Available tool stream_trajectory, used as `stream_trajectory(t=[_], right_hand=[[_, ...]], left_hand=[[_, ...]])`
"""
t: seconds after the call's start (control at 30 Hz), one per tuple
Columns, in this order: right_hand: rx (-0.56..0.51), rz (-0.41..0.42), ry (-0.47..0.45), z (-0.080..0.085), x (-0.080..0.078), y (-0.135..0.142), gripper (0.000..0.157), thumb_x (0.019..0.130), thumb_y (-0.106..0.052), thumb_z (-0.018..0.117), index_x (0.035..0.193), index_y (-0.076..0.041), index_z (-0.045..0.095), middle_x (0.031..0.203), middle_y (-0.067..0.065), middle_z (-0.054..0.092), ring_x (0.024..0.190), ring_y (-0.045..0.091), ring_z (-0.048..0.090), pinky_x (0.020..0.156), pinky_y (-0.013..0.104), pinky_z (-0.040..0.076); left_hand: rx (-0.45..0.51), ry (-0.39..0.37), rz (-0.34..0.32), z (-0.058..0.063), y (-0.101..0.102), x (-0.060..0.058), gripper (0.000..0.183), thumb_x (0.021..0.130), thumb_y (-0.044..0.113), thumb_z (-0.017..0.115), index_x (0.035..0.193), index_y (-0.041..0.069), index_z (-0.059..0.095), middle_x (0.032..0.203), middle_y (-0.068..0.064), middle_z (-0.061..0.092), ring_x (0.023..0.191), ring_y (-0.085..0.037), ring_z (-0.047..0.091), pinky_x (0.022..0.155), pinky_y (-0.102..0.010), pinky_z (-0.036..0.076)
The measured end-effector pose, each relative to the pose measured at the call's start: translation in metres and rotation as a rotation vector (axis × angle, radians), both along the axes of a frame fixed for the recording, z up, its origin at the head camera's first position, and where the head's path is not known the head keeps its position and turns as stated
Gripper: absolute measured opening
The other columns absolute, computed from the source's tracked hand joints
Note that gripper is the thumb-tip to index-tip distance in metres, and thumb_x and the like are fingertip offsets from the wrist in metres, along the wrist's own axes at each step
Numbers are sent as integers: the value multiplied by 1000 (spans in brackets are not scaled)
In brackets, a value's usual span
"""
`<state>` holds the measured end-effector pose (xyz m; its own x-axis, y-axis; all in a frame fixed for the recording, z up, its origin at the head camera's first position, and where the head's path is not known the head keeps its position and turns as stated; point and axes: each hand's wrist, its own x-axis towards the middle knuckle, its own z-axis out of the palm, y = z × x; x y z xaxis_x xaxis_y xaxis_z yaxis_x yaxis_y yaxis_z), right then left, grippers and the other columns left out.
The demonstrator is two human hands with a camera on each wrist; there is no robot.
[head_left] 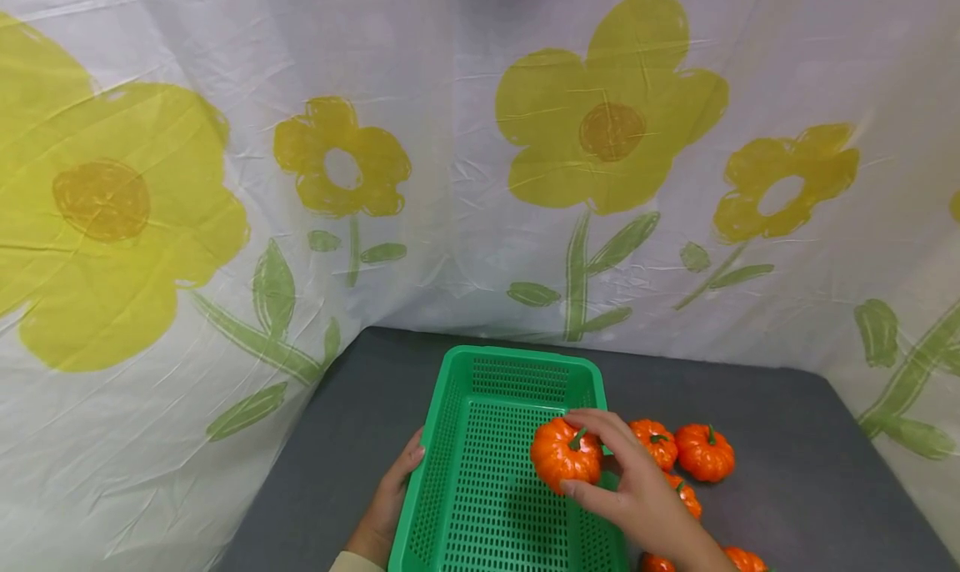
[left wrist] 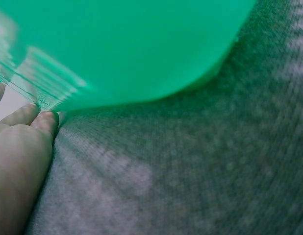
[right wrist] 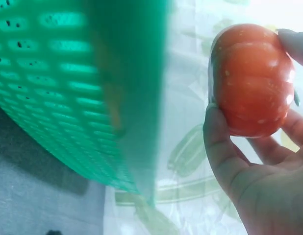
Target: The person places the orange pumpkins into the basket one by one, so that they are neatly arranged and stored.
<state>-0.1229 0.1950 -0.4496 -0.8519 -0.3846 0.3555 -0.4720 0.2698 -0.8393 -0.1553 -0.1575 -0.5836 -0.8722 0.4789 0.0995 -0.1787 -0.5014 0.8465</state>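
Observation:
A green perforated plastic basket (head_left: 465, 489) stands on the dark grey tabletop. My right hand (head_left: 630, 480) holds a small orange pumpkin (head_left: 555, 455) with a green stem above the basket's right half, thumb and fingers round its sides. The right wrist view shows that pumpkin (right wrist: 252, 81) in the fingers, beside the basket's wall (right wrist: 68, 88). At the basket's left side my left hand (head_left: 390, 493) rests its fingers against the outer wall below the rim. Those fingertips (left wrist: 48, 120) touch the green wall (left wrist: 141, 49) in the left wrist view.
Right of the basket lie several more orange pumpkins, among them one (head_left: 705, 453) farther right and one (head_left: 654, 443) by the rim; my right forearm partly covers others. A white curtain (head_left: 457, 247) printed with yellow flowers hangs behind the table (head_left: 795, 455).

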Motion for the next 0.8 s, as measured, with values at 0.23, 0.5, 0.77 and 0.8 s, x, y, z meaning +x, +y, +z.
stream_trajectory(t=[0.23,0.5,0.77,0.8], right_hand=[[-2,6,24,7,-8,-5,59,98,-11,85,151,-18,61,149,6,54,122,27,60,84,39,62],[2,19,1,7,-20,-13,60,98,-12,85,153,-13,59,153,9,51,123,30,58,86,42,62],[-5,37,-41,7,-34,-25,60,99,-16,85,153,-13,59,150,10,52,117,31,62,88,40,61],[-4,39,-47,6,-35,-27,59,99,-17,85,153,-14,59,150,9,53,117,31,62,88,40,61]], left_hand=[[4,-6,-2,0,0,-1,64,119,37,16,176,16,-6,177,-9,17,160,-36,20,126,-48,27],[23,1,-29,-1,0,-1,65,119,37,14,175,15,-10,177,-7,19,160,-37,21,126,-51,27],[-7,-10,-2,0,0,-1,65,119,38,16,175,14,-7,175,-8,23,157,-36,26,124,-48,31],[-9,-14,1,0,0,0,65,119,38,16,175,14,-7,174,-9,24,157,-36,27,123,-48,31]])
